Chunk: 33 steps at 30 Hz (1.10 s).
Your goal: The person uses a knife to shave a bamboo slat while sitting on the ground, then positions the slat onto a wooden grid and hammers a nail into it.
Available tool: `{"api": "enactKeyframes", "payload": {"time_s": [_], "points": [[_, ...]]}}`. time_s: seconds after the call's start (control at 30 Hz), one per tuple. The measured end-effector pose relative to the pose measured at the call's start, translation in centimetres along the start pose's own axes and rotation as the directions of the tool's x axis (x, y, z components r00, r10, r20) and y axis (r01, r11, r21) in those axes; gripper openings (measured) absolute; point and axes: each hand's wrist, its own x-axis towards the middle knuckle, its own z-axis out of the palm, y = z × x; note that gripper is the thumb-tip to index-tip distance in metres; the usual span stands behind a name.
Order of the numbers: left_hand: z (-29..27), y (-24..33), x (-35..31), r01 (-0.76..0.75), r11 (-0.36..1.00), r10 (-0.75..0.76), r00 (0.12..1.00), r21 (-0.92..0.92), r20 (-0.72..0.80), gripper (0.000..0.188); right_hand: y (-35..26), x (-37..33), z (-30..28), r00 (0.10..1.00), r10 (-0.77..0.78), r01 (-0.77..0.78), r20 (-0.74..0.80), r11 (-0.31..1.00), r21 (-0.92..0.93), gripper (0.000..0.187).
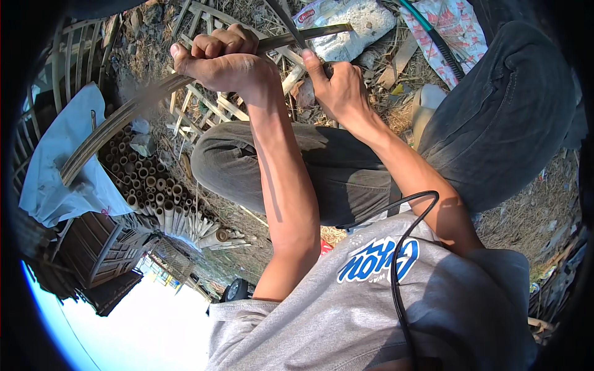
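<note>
A long split bamboo strip runs aslant from the lower left to the upper middle. My left hand is closed around it, with the fingers wrapped over the top. My right hand is closed on a knife, whose handle is hidden in the fist. The thumb lies along the base of the dark, narrow knife blade. The blade crosses the strip between my two hands, close to its far end. Whether the edge touches the bamboo I cannot tell.
My bent legs in dark trousers lie under my forearms. Split-bamboo lattice covers ground ahead. A pale block, a printed plastic sack and a green-black tube lie beyond. Bamboo poles are stacked left beside a white sheet.
</note>
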Motion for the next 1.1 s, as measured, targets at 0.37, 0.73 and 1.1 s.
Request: {"api": "enactKeyframes", "payload": {"time_s": [0.37,0.73,1.1], "points": [[-1.3,-0.6,-0.2,-0.017,0.994,0.042,0.969,0.105,-0.242,0.056,0.2,-0.8,1.6,0.997,-0.052,0.05,0.061,0.998,0.037,0.072],[-1.9,-0.8,-0.2,-0.052,0.999,0.051,0.989,-0.004,-0.137,0.06,0.7,0.9,-0.4,0.996,0.079,-0.083,-0.036,0.989,-0.125,0.066],[-1.6,-0.7,-0.1,-0.011,0.999,-0.001,0.957,-0.038,-0.291,0.059,-1.2,-0.9,2.4,0.993,-0.099,0.11,-0.064,0.971,0.213,0.076]]}}
